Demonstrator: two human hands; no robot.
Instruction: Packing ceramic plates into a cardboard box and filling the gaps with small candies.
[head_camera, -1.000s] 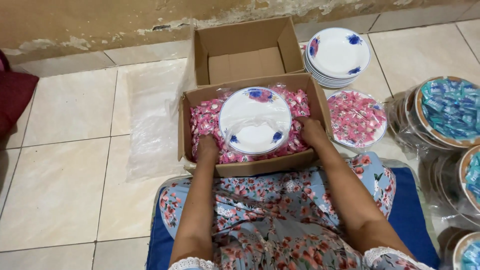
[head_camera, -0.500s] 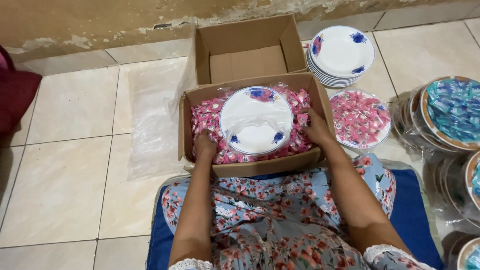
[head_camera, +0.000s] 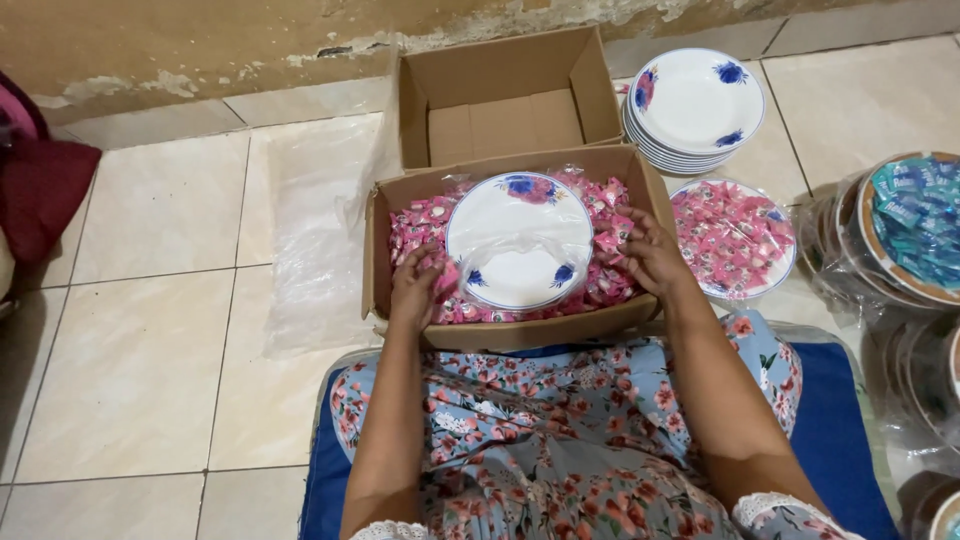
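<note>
The plate (head_camera: 518, 240) is white with blue flowers, lying on pink wrapped sweets (head_camera: 610, 280). The box (head_camera: 500, 335) is brown (plain cardboard).
</note>
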